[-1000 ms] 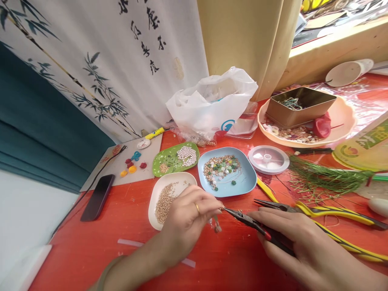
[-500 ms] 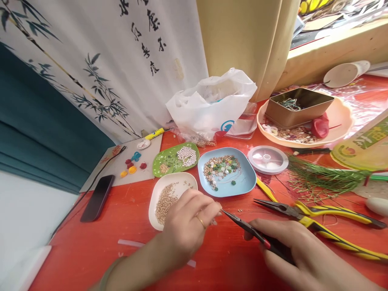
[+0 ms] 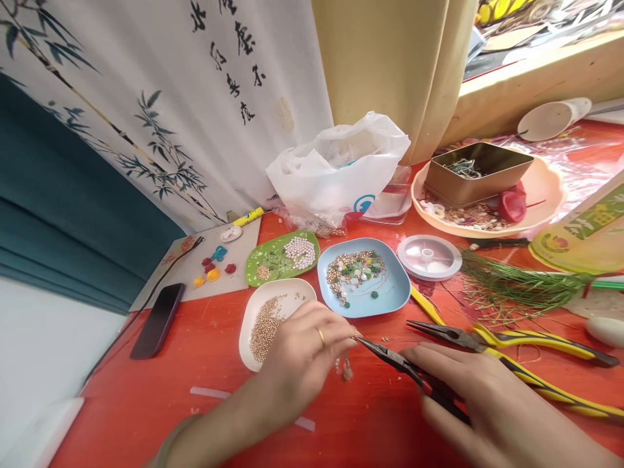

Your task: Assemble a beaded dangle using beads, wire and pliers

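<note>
My left hand (image 3: pixel 299 354) pinches a small beaded dangle (image 3: pixel 344 368) that hangs just above the red table (image 3: pixel 146 396). Black pliers with a red mark (image 3: pixel 409 372) are gripped in my right hand (image 3: pixel 487 403), and their tips meet the piece at my left fingertips. Right behind my left hand lies a white dish of tiny gold beads (image 3: pixel 273 315). A blue dish of gold, green and white beads (image 3: pixel 363 279) and a green dish of pearls (image 3: pixel 283 255) stand further back.
Yellow-handled pliers (image 3: pixel 511 341) lie right of my hands, near green wire stems (image 3: pixel 526 286) and a clear thread spool (image 3: pixel 429 255). A phone (image 3: pixel 156 311) lies at left. A white plastic bag (image 3: pixel 341 169) and a peach tray with a metal tin (image 3: pixel 550 188) stand behind.
My left hand rolled, hiding then showing the dangle again below its fingers. The pliers in my right hand stayed at the fingertips, shifting only slightly.
</note>
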A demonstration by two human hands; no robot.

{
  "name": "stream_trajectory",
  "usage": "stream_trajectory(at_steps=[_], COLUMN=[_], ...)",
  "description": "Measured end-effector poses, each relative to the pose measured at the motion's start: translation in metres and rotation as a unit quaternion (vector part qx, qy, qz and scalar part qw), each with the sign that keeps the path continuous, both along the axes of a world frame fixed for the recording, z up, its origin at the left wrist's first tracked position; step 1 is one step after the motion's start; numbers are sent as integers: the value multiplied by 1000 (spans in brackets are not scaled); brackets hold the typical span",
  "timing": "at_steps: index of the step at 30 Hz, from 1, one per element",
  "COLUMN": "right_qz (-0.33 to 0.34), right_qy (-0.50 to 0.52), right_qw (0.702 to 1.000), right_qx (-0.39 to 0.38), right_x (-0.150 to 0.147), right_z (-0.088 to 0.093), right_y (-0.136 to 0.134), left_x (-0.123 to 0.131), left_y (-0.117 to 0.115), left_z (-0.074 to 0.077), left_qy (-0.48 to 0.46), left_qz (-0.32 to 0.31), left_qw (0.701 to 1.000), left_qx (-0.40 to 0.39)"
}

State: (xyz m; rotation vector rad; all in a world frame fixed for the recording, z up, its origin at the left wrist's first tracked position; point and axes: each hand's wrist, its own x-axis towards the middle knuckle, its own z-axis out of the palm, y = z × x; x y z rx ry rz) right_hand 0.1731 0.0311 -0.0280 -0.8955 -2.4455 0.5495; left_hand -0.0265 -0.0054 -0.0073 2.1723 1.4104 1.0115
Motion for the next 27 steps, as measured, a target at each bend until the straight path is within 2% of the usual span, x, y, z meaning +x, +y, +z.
stream_trajectory(at_steps=[3,7,11,14,17,20,22,27], right_qz=[0,3,-9,-18,-25,-26,-21,-12], right_qy=[-4,-36,-30,-34,-38,-47,-55,-77], right_qw=[1000,999,992,983,980,980,981,981], right_qx=[12,32,124,181,196,190,183,176], right_x=[0,1,2,1,0,1,2,0], right_z=[-2,-4,-6,-7,-9,-12,-15,-26], right_y=[3,6,8,9,10,11,11,10], left_x=[-3,-5,-4,-2,-1,-1,-2,-3], left_y=[3,4,4,3,3,4,5,6], left_z=[5,5,0,-4,-6,-6,-4,0], left_qy=[-49,-132,-197,-216,-222,-239,-274,-400], left_qz=[5,50,88,96,97,105,114,139], left_qw=[993,973,954,951,953,944,922,835], left_qx=[-110,-183,-208,-197,-180,-201,-247,-352])
